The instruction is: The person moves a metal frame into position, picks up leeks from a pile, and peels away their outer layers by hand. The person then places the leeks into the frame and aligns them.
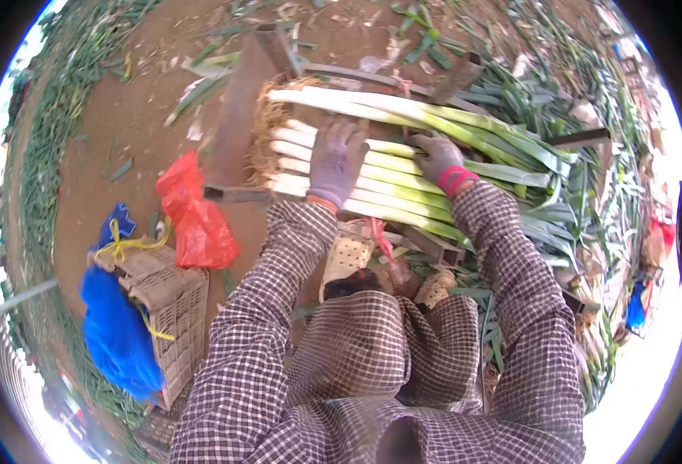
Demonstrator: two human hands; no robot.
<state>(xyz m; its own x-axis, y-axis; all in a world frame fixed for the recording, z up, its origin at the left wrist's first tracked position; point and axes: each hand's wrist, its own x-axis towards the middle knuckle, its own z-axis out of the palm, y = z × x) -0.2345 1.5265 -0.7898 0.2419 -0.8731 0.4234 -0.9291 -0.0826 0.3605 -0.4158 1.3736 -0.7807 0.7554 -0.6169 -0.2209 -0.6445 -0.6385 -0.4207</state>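
Note:
Several long leeks (pixel 403 199) lie side by side across a metal frame (pixel 236 193), white root ends to the left and green leaves to the right. My left hand (pixel 338 158), in a greyish-purple glove, rests on the white stalks with its fingers stretched out flat. In a matching glove with a pink cuff, my right hand (pixel 438 157) has its fingers curled over a leek where white turns to green; its fingertips are partly hidden. Hairy roots (pixel 265 139) line up against the frame's left plate.
A plastic crate (pixel 182 309) with a blue mesh bag (pixel 116 332) stands at lower left, near a red plastic bag (pixel 194 213). Loose leek leaves (pixel 534 97) pile up on the right. Metal bars (pixel 581 139) stick out around the leeks. My clog-like shoes (pixel 347 259) are below the frame.

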